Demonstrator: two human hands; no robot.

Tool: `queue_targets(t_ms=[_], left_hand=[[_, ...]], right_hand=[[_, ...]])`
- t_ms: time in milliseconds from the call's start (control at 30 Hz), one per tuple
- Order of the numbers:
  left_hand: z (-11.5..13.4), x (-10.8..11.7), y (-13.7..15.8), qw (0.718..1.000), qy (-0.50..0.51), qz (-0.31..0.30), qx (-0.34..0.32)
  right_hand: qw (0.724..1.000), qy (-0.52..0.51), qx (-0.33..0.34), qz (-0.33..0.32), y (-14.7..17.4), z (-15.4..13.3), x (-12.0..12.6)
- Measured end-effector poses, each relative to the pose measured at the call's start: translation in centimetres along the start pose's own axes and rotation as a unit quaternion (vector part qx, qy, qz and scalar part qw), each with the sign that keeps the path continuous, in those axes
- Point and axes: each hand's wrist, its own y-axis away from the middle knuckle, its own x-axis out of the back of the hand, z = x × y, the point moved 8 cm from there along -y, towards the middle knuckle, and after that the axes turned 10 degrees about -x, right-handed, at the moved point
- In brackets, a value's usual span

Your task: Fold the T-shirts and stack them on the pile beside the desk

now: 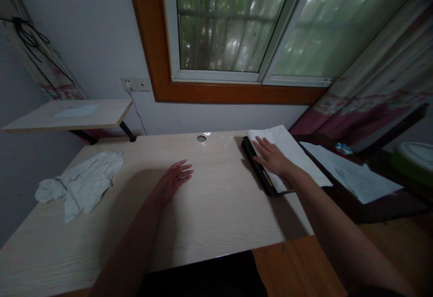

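My right hand (270, 156) lies flat with its fingers spread on a large white sheet of paper (293, 150). Under the paper is a dark, flat, black-edged thing (259, 171), mostly covered, whose kind I cannot make out; it rests near the right end of the desk. Over the middle of the desk (216, 211) hovers my left hand (172, 180), fingers apart and holding nothing. Off to its left, a crumpled white cloth (89, 182) lies on the desktop.
A small raised shelf (111, 110) with a paper label stands at the back left. The desktop has a cable hole (201, 139) near the window wall. Beyond the right edge, papers (352, 171) lie on a dark surface beside a green container (414, 162).
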Motion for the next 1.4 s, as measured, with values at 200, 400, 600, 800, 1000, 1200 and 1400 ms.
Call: queue_targets(t_ms=[200,400,600,800,1000,1200,1400], left_hand=[[-0.1,0.1,0.0,1.000,-0.004,0.004,-0.001],[0.0,0.0,0.0,1.000,-0.004,-0.005,-0.001],[-0.1,0.1,0.0,1.000,-0.004,-0.008,-0.001],[-0.1,0.2,-0.1,1.000,-0.002,-0.012,-0.005],[0.0,0.1,0.0,1.000,0.001,-0.009,0.001],[0.0,0.1,0.0,1.000,0.005,-0.002,0.001],[0.1,-0.1,0.1,1.000,0.002,-0.008,-0.006]], right_hand=[[0.999,0.035,0.031,-0.014,3.0,-1.7,0.2],[0.998,0.038,0.022,-0.038,3.6,-3.7,1.5],[0.995,0.069,-0.073,-0.003,-0.3,-3.6,3.5],[0.986,0.111,-0.114,-0.044,-4.6,-4.1,2.0],[0.991,0.120,-0.051,-0.003,-5.4,-7.9,0.0],[0.997,0.073,0.017,0.026,-4.0,-11.6,0.5],[0.991,0.082,-0.041,0.101,-1.7,-10.6,3.3]])
